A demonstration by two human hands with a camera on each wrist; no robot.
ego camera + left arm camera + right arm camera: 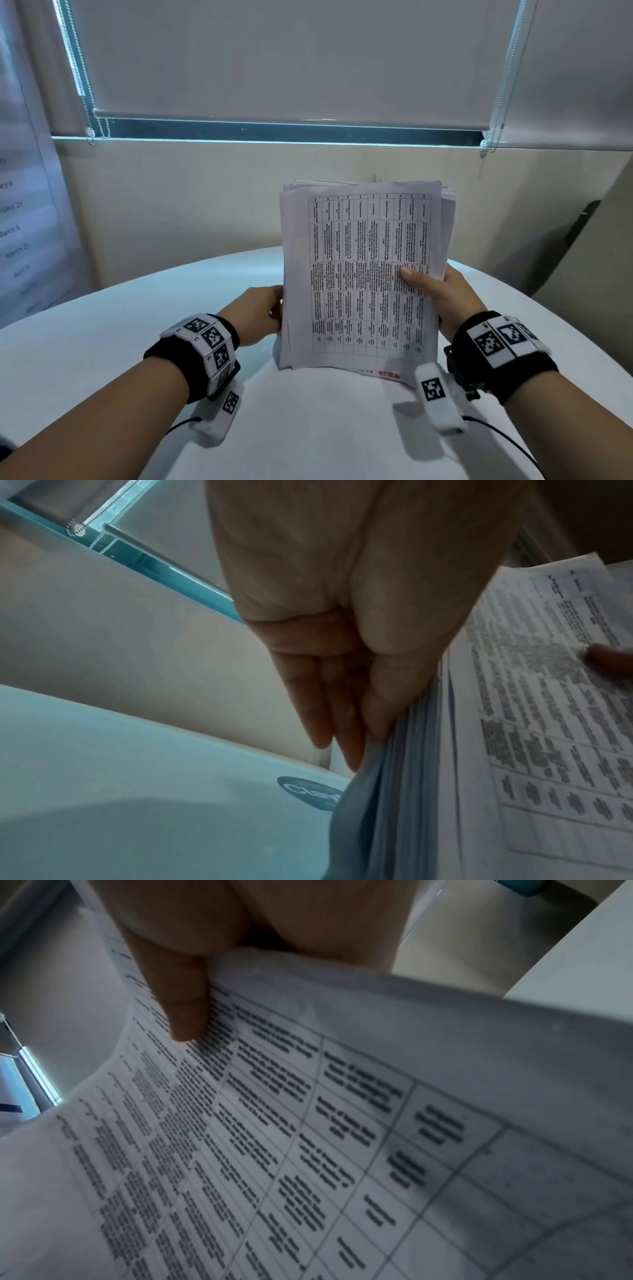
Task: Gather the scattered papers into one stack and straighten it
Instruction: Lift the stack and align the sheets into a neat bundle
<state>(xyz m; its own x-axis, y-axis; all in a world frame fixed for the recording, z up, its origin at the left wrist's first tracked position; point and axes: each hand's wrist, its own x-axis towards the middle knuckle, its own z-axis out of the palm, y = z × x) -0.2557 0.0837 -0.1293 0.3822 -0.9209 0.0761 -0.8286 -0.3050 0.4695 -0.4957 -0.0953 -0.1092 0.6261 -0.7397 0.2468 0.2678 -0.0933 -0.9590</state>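
A stack of printed papers stands upright on its lower edge on the round white table, a table of text facing me. Its sheets are uneven at the top and right. My right hand grips the stack's right edge, thumb on the front page and fingers hidden behind. My left hand is at the left edge. In the left wrist view its fingers lie straight along the back of the stack and the thumb touches the sheet edges.
A wall with a lowered window blind rises close behind the table. A poster with dates hangs at the left. A round blue sticker lies on the tabletop behind the stack. A pale cabinet side stands at the right.
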